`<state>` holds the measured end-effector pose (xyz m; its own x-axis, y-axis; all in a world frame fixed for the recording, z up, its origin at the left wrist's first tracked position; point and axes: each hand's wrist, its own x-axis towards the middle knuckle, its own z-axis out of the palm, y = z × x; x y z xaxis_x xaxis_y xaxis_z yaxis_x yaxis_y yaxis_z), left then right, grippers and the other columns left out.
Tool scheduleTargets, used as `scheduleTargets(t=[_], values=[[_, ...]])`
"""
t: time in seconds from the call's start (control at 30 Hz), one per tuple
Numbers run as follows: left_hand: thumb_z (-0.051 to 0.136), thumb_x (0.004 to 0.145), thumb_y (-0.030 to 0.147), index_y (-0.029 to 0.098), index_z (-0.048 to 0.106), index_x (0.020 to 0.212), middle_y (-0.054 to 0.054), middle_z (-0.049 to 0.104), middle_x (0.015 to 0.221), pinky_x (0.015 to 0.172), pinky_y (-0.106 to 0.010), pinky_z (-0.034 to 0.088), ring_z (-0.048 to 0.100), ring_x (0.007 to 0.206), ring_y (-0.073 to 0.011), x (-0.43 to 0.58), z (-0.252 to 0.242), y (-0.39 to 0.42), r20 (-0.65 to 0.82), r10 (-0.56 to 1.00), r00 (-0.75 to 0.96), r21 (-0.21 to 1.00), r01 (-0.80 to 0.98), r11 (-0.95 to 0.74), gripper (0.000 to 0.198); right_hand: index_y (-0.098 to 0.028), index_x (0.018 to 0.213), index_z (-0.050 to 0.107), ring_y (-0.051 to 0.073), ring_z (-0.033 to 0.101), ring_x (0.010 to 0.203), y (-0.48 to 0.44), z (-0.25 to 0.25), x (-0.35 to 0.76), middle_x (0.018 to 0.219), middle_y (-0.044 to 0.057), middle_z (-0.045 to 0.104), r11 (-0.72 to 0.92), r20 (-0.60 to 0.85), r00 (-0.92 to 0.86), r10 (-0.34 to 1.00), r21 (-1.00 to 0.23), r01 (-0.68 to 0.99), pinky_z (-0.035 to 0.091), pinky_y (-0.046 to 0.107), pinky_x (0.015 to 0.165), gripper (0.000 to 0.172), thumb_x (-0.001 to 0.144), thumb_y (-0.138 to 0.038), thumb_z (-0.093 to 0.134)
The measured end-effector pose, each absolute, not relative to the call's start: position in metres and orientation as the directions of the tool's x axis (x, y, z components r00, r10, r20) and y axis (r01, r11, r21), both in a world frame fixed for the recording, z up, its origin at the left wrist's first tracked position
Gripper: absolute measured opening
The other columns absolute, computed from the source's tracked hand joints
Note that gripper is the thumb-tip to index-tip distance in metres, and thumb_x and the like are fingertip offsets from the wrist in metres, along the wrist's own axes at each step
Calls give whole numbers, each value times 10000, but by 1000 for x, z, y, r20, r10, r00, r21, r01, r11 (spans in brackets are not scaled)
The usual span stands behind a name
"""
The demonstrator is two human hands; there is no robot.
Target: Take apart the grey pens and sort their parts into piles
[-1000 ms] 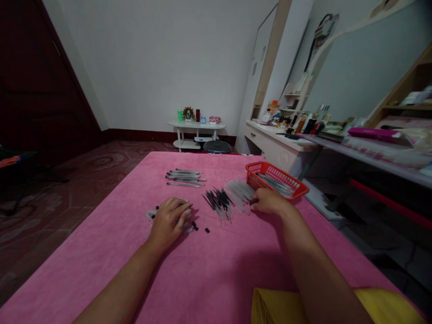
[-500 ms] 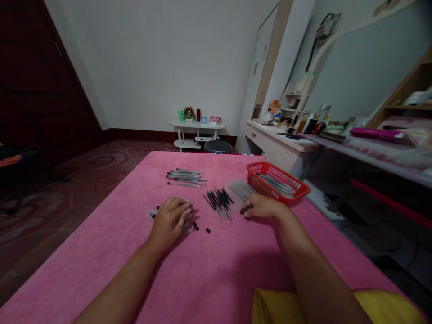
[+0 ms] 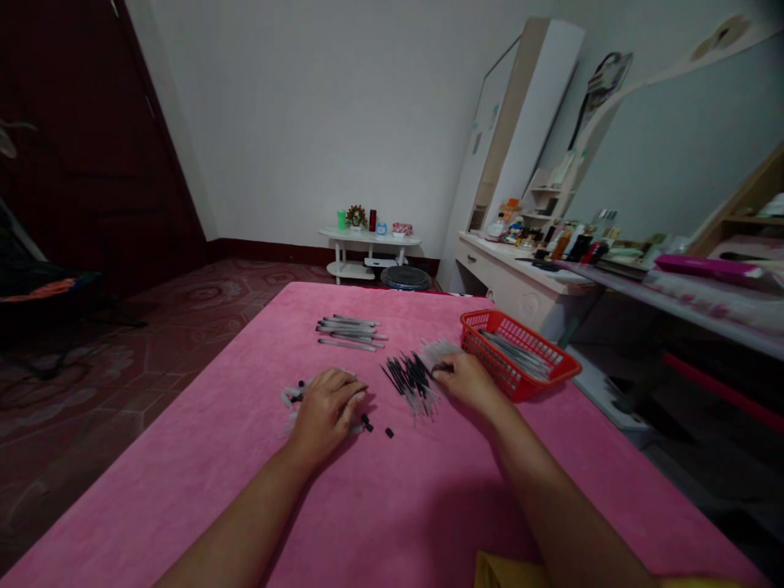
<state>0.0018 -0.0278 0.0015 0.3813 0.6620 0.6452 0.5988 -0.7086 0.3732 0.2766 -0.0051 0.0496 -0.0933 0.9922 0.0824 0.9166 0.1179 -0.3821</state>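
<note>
My left hand [image 3: 331, 408] rests palm down over a loose heap of clear pen caps [image 3: 287, 396], its fingers bent and drawn together. What lies in its fingertips is hidden. Beside it are small black plugs [image 3: 389, 432]. My right hand [image 3: 466, 380] is closed in a pinch at the near end of a pile of clear pen barrels [image 3: 438, 349]. Something dark shows at its fingertips, too small to name. Between the hands lies a bunch of pen refills [image 3: 410, 377] with black ends. Farther back is a row of assembled-looking pens [image 3: 349, 331].
A red plastic basket [image 3: 520, 392] holding more pen-like sticks stands at the right. All this lies on a pink cloth [image 3: 367, 514]. A yellow cloth [image 3: 508, 572] is at the near edge. Beyond are a white stand [image 3: 371, 237] and a cluttered dresser [image 3: 520, 253].
My right hand has shifted from the near end of the barrels toward the refills. My left hand stays over the caps. The whole view has shifted slightly.
</note>
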Motion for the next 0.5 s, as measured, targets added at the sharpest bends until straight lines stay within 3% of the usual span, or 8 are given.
scheduleTargets(t=[0.13, 0.27, 0.37, 0.5], values=[[455, 912, 270, 196, 688, 962, -81, 646, 894, 785, -385, 435, 556, 865, -212, 4, 4, -30, 645, 664, 377, 389, 586, -711, 249, -145, 891, 715, 169, 616, 820, 13, 37, 234, 897, 82, 712, 202, 148, -156, 977, -391, 898, 390, 227, 698, 207, 794, -203, 542], [456, 916, 280, 192, 685, 923, -77, 646, 883, 785, -388, 424, 549, 859, -209, 4, 4, -31, 638, 682, 357, 416, 585, -696, 246, -173, 1057, 688, 180, 592, 1017, 39, 28, 192, 1096, 91, 673, 277, 186, -227, 956, -317, 907, 391, 231, 849, 289, 825, -167, 516], [455, 918, 283, 190, 680, 902, -74, 646, 881, 789, -387, 420, 546, 861, -206, 4, 5, -32, 632, 690, 351, 428, 584, -689, 244, -185, 1120, 655, 195, 562, 1089, 58, 25, 168, 1157, 89, 643, 278, 198, -227, 953, -283, 918, 383, 248, 894, 335, 824, -131, 509], [449, 918, 278, 191, 680, 891, -77, 640, 869, 779, -388, 425, 543, 844, -204, 4, 5, -32, 638, 688, 345, 424, 589, -688, 248, -133, 1077, 661, 262, 555, 1097, 71, 21, 146, 1124, 162, 638, 228, 189, -186, 964, -238, 944, 400, 319, 880, 297, 829, -115, 499]])
